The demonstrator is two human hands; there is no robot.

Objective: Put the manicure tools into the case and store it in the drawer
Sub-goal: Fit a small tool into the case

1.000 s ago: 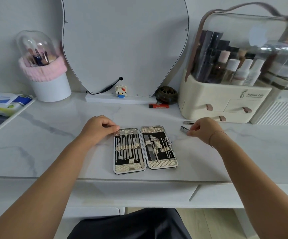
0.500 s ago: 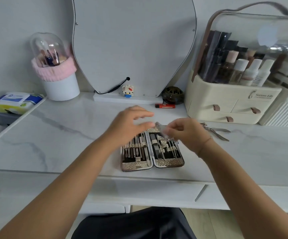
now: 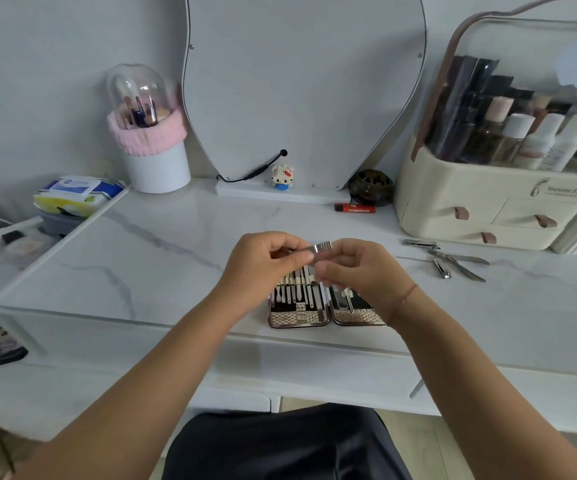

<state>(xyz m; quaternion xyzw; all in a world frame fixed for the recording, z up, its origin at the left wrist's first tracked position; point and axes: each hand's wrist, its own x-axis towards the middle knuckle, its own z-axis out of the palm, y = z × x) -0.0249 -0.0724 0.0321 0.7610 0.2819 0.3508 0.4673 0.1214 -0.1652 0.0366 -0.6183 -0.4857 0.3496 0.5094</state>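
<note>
2 hands, left [image 3: 263, 265] and right [image 3: 359, 271], pinch 1 clipper [image 3: 318, 249], hiding half the case [image 3: 297, 318].

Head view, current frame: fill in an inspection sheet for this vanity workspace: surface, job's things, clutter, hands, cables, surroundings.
Surface: white marble-look vanity top, no spills seen.
Job's things: open patterned manicure case flat near the front edge, tools strapped inside; small silver metal tool with a gridded end held above it; loose steel clippers and nippers lying to the right.
Clutter: red lighter, dark round ornament, toy-brick cat figure, domed brush holder with pink band, wipes pack, cream cosmetics organiser.
Hands: left hand and right hand both pinch the silver tool.
Cables: black cable at the base of the curved frameless mirror.
Surroundings: grey wall behind the vanity.
</note>
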